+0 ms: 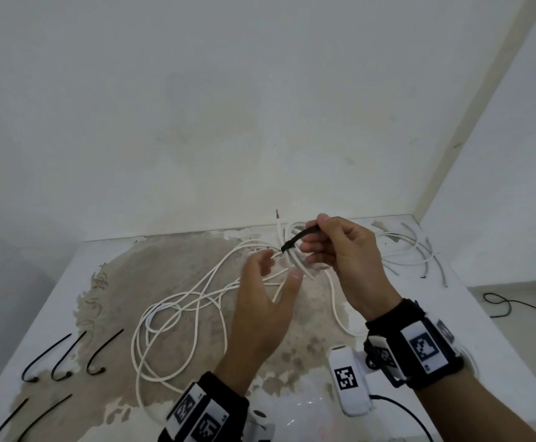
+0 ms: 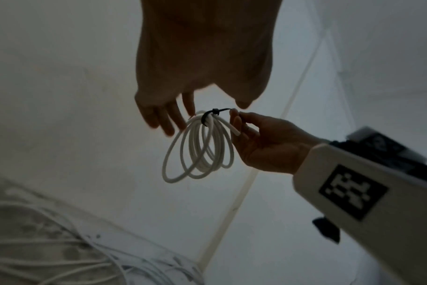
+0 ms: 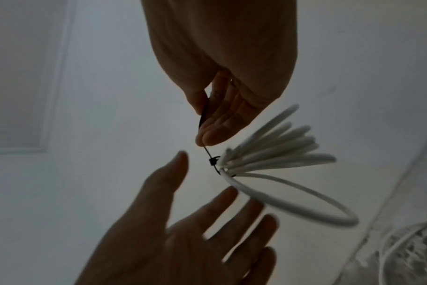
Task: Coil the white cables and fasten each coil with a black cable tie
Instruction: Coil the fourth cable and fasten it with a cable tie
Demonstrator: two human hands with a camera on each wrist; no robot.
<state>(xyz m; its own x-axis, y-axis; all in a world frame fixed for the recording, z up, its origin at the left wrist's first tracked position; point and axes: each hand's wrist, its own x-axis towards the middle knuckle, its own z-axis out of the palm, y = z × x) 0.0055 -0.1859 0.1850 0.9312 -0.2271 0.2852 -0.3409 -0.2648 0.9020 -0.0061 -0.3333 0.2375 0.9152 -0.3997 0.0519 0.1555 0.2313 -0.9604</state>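
Right hand point(image 1: 343, 250) pinched the tail of a black cable tie point(image 2: 208, 116) cinched round a white coil point(image 2: 199, 150) hanging in air. Left hand point(image 1: 261, 301) spread, empty, just beside. Loose white cable point(image 1: 177, 317) lay on the tabletop point(image 1: 483, 330); spare ties point(image 1: 68, 355) near-left.

Bright, even, soft light across the head view, no hard shadows on the table point(image 1: 419, 314), only faint shade under the loose white cables point(image 1: 177, 330). Strong wide-angle bending there, wall corner leaning outward at the right edge. Slight motion blur on the left hand point(image 1: 260, 311). Much dimmer at both wrist views, grainy, backlit against a pale wall. Left hand point(image 3: 183, 237) and right hand point(image 3: 222, 81) reduced to near silhouettes, smeared at the fingertips. White coil point(image 3: 276, 160) streaked by motion at the right wrist, sharper at the left wrist point(image 2: 197, 148). Black cable tie point(image 2: 207, 117) crisp enough there. Lower corners soft and out of focus.
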